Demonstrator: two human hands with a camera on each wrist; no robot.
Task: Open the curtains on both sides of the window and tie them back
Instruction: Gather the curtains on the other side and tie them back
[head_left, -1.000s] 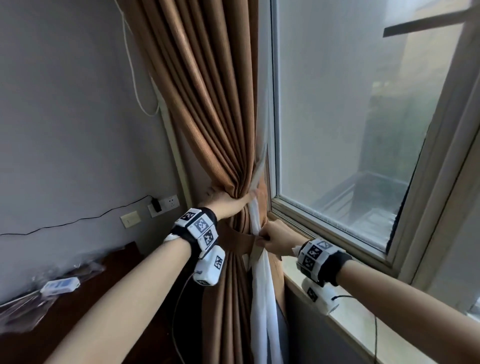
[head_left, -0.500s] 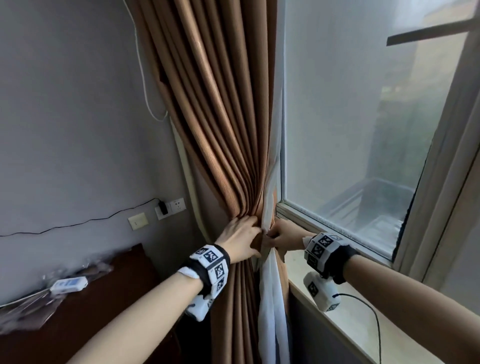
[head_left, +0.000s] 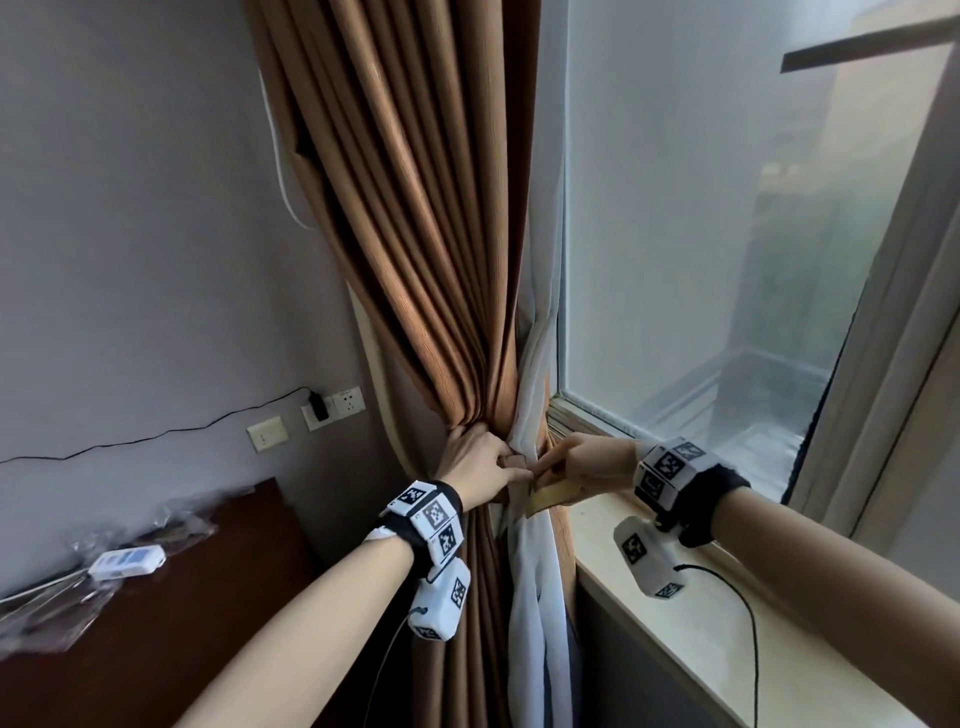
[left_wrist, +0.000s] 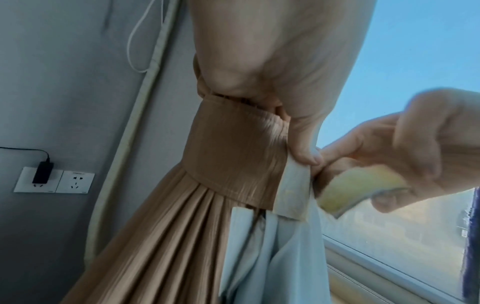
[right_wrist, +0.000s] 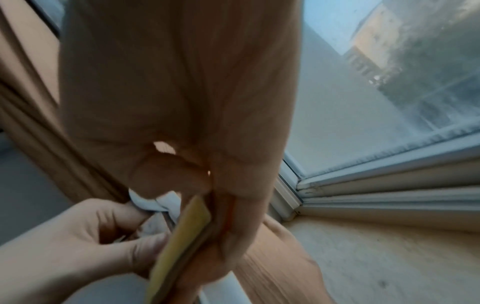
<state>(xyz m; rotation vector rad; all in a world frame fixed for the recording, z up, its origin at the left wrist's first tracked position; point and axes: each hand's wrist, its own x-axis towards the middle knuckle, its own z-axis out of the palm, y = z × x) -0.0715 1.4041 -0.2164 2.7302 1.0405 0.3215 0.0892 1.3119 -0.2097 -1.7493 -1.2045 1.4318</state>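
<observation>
A brown curtain (head_left: 431, 270) and a white sheer curtain (head_left: 540, 332) hang gathered at the window's left edge. A brown tie-back band (left_wrist: 233, 156) is wrapped around the bunch. My left hand (head_left: 506, 467) pinches the band's end with a white patch (left_wrist: 293, 185) against the bunch. My right hand (head_left: 556, 465) grips the band's other end, whose yellowish strip (head_left: 550, 496) faces the white patch just to its right. The two ends are a small gap apart. In the right wrist view the yellowish strip (right_wrist: 182, 236) runs under my right palm, with the left hand (right_wrist: 91, 236) beside it.
A pale windowsill (head_left: 701, 597) runs under my right forearm below the window glass (head_left: 727, 260). Wall sockets (head_left: 337, 408) with a plugged black charger sit left of the curtain. A dark wooden cabinet (head_left: 208, 623) at lower left bears a white device (head_left: 127, 561) and plastic wrapping.
My left hand dropped from the curtain's waist to the band's front. My right hand rose to meet it and now holds the band's end turned out, showing its yellowish strip.
</observation>
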